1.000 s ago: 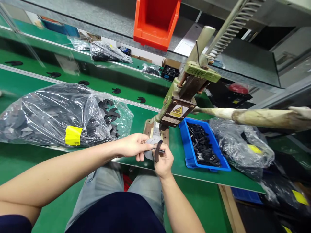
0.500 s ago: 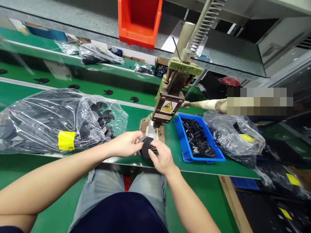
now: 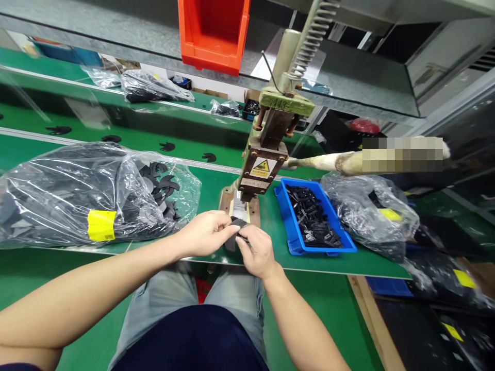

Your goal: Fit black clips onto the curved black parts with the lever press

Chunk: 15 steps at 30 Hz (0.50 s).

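Observation:
A black curved plastic piece point(image 3: 231, 243) is held at the near end of a hand press's base point(image 3: 226, 202). My left hand point(image 3: 207, 233) is closed on it from the left, thumb along its upper part. My right hand point(image 3: 258, 250) pinches it from the right, and its fingertips hide part of the piece. Whether a smaller part sits between the right fingers cannot be made out. Above and behind the hands stands the press head point(image 3: 258, 172), with a yellow warning label on its front.
Left of the hands lies a clear bag point(image 3: 77, 190) of dark curved pieces, open toward the press. At right are a blue bin point(image 3: 291, 229) of small black parts and another plastic bag point(image 3: 367, 206). The press lever point(image 3: 325, 161) sticks out rightward. Overhead hangs an orange bin point(image 3: 214, 56).
The black piece has been turned between my fingers, from its broad curved side showing to a narrower look. My left thumb has moved right, across it. The view has shifted slightly.

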Each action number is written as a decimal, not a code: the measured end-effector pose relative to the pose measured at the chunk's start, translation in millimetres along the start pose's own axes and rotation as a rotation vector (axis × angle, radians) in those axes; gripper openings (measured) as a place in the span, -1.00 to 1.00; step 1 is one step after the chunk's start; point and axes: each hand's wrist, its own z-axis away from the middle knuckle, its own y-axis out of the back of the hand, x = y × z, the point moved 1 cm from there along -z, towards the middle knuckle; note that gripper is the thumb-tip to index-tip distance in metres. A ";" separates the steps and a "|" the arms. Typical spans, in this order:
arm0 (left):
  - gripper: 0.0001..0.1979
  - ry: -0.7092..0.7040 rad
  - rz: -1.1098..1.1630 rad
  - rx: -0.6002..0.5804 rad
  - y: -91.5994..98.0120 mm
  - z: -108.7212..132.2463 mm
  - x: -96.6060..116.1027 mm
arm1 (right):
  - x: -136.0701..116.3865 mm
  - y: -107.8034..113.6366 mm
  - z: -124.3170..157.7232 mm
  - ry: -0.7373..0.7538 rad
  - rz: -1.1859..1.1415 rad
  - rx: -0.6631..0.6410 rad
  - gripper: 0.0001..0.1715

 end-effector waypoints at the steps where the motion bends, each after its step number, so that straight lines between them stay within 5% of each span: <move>1: -0.50 0.044 0.068 -0.023 -2.2 -1.6 -3.3 | -1.2 0.3 0.8 -0.008 -0.012 0.003 -0.87; 6: -0.46 0.080 0.379 -0.164 -5.8 -5.2 -13.2 | -7.7 3.7 4.1 -0.097 -0.112 0.043 -0.89; 15: -0.65 0.054 0.382 0.167 -13.5 4.3 -10.0 | -12.8 6.6 8.8 -0.365 -0.395 0.051 -0.74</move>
